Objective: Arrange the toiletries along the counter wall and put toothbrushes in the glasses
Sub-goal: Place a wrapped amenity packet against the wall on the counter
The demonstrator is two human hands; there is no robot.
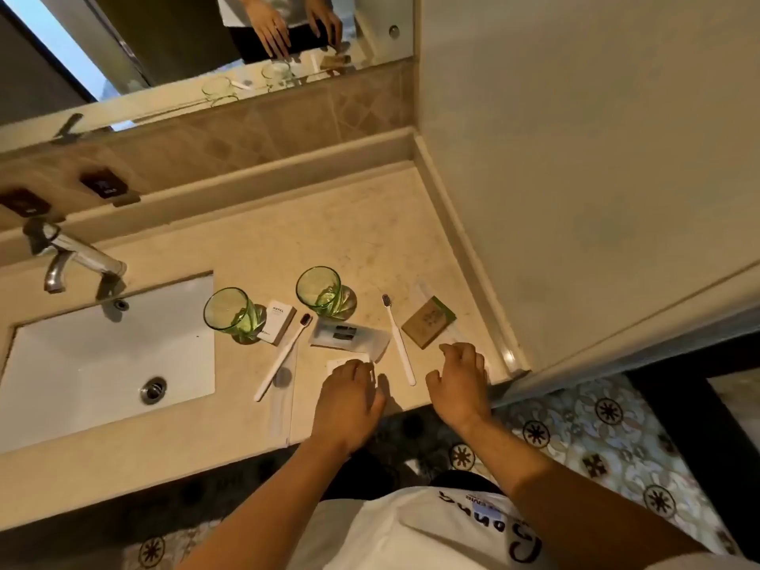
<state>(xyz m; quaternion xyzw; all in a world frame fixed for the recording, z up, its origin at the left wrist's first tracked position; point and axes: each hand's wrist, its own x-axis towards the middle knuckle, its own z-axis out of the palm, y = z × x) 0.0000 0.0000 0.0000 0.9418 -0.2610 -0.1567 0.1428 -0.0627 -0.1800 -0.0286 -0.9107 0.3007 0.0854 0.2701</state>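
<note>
Two green glasses stand upright on the beige counter (pixel 288 240): the left glass (pixel 230 312) near the sink, the right glass (pixel 323 290) beside it. Both look empty. One white toothbrush (pixel 283 355) lies diagonally below the left glass. A second white toothbrush (pixel 398 339) lies to the right. Between them sit a white hotel box (pixel 279 322), a clear packet (pixel 349 337) and a small white packet (pixel 349 359). A brown soap box (pixel 428 320) lies far right. My left hand (pixel 347 394) rests over the white packet, fingers curled. My right hand (pixel 460 376) hovers near the counter's front edge, fingers loosely apart, holding nothing.
A white sink (pixel 103 355) with a chrome tap (pixel 74 257) lies at the left. A raised ledge (pixel 267 174) runs along the back wall under a mirror (pixel 185 43). A wall panel (pixel 575 158) bounds the counter on the right. Patterned floor (pixel 575 425) shows below.
</note>
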